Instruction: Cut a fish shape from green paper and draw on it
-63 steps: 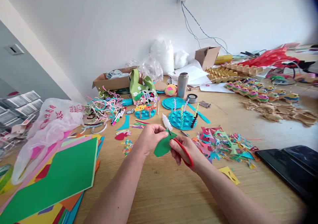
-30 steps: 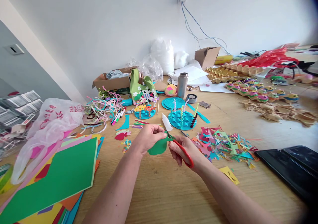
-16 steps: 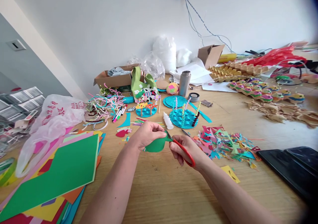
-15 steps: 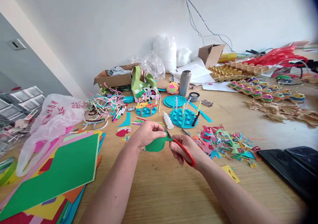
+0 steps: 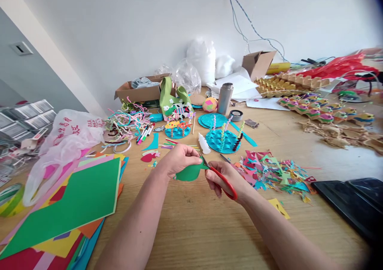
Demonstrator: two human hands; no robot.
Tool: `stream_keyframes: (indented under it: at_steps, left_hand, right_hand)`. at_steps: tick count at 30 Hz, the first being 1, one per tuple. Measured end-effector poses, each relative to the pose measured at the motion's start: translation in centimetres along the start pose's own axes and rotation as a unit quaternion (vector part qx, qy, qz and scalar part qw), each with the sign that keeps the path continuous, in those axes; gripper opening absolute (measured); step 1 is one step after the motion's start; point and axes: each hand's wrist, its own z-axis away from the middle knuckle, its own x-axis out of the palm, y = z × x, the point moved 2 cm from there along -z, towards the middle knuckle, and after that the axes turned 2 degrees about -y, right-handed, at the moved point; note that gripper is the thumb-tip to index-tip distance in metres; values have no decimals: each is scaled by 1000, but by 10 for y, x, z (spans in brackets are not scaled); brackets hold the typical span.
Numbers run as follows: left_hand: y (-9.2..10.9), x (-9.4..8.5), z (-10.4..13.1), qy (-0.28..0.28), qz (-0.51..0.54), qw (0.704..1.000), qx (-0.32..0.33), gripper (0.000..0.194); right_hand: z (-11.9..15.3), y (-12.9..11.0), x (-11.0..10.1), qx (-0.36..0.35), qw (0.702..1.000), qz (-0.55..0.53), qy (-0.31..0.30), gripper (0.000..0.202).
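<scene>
My left hand (image 5: 182, 160) is closed on a piece of green paper (image 5: 188, 173), thumb on top, above the middle of the table. My right hand (image 5: 222, 178) is wrapped round red-handled scissors (image 5: 224, 180). The scissor blades meet the paper's right edge, close to my left thumb; a narrow green strip sticks out there. Just beyond my hands lie a white glue bottle (image 5: 204, 143) and a blue round base (image 5: 223, 141) with twisted pipe cleaners standing on it. Red paper shapes (image 5: 149, 156) lie left of my left hand.
Colored paper sheets (image 5: 74, 202) are stacked at left beside a plastic bag (image 5: 66, 142). Paper scraps (image 5: 269, 170) are heaped right of my right hand, near a black tray-like object (image 5: 344, 202). Behind stand a metal bottle (image 5: 225, 98), a green felt bag (image 5: 175, 102) and painted egg-carton pieces (image 5: 326, 108).
The view has shifted slightly, so the background sits a little further right. Both hands keep nearly the same position, with the scissors still at the green paper's edge.
</scene>
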Motion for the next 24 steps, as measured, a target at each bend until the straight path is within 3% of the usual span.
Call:
stream_keyframes:
  at_steps: [24]
  left_hand:
    - [-1, -1, -1, -11, -7, 1000, 4, 24]
  right_hand:
    - [2, -1, 1, 4, 999, 33, 10, 57]
